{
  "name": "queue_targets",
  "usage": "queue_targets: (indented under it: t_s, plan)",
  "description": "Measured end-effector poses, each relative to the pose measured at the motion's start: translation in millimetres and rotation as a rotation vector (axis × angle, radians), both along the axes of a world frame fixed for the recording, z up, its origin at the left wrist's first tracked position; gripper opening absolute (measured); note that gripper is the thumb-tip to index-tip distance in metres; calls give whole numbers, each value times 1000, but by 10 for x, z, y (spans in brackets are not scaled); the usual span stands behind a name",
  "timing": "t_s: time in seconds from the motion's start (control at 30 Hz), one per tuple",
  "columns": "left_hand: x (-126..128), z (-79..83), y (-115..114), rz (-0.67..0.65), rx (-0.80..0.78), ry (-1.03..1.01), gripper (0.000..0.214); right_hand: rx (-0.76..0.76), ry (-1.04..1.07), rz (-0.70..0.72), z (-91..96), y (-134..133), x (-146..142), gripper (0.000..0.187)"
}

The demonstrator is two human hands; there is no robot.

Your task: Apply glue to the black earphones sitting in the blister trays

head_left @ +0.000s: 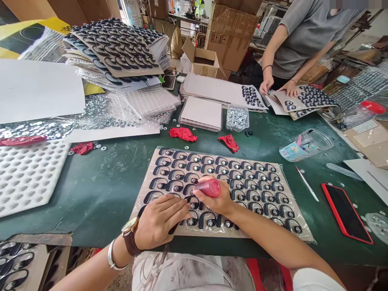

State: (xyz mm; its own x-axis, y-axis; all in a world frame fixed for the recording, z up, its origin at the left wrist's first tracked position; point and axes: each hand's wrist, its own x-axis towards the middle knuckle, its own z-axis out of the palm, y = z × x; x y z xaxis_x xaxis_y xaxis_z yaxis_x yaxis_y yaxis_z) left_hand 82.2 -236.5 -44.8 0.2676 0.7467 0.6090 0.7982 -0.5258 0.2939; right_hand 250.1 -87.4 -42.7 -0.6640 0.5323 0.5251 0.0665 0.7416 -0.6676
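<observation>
A cardboard sheet (145, 194) covered with several rows of black ear-hook pieces lies on the green table in front of me. My right hand (218, 201) is closed around a small pink bottle (208, 188), its tip pointing left over the pieces in the lower rows. My left hand (160, 220), with a watch on the wrist, rests on the sheet's near left part, fingers pressed together on the black pieces there. What its fingertips pinch, if anything, is hidden.
Red crumpled scraps (183, 133) and a clear tub of metal discs (237, 118) lie beyond the sheet. A red phone (345, 212), a thin tool (306, 184) and a tipped plastic jar (306, 145) sit right. Another person (291, 87) handles sheets at far right. Stacked trays (115, 48) fill far left.
</observation>
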Motion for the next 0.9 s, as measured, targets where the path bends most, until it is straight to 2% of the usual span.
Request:
queue_targets:
  t_s: [0.2, 0.47, 0.9]
  plan:
    - [6, 22, 12, 16, -2, -16, 29, 37, 7, 3, -55, -4, 16, 15]
    - [-5, 34, 17, 12, -7, -28, 27, 2, 21, -14, -15, -1, 7, 14]
    - [-7, 55, 35, -1, -29, -90, 27, 41, -30, -74, 5, 11, 62, 11]
